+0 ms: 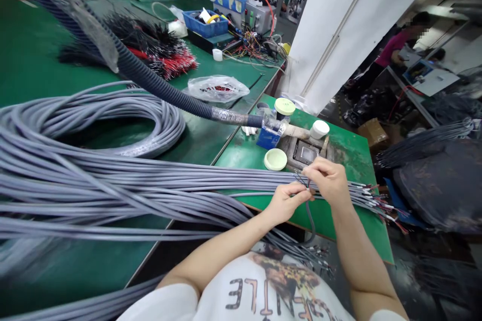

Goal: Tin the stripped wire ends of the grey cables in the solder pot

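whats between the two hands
In the head view, thin dark wires at the ends of the grey cables span the gap between the left hand and the right hand.

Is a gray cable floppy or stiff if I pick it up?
Probably floppy: one gray cable droops between the left hand and right hand. It likely bends easily, since others lie in a big coil. One alone seems fairly light, but the thick bundle on the bench could feel heavy.
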